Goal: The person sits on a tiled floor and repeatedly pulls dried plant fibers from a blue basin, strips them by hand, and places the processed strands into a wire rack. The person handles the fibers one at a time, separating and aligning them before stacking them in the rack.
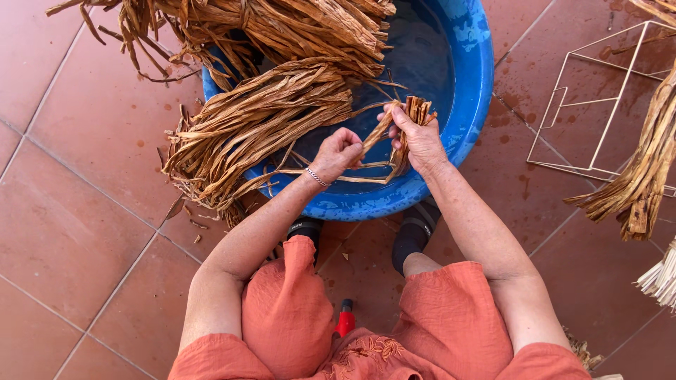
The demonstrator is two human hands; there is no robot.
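Your left hand [338, 153] is closed, pinching a thin strand pulled from the folded fibre strips [407, 119] that your right hand [420, 141] grips above the blue tub [465, 91]. The strand looks dry, though that's hard to judge; pulled sideways, it could snap or drag the fold loose into the water

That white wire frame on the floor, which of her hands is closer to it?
Right. The right hand is over the blue tub, on the wire frame's side; the left hand is farther off, beyond it.
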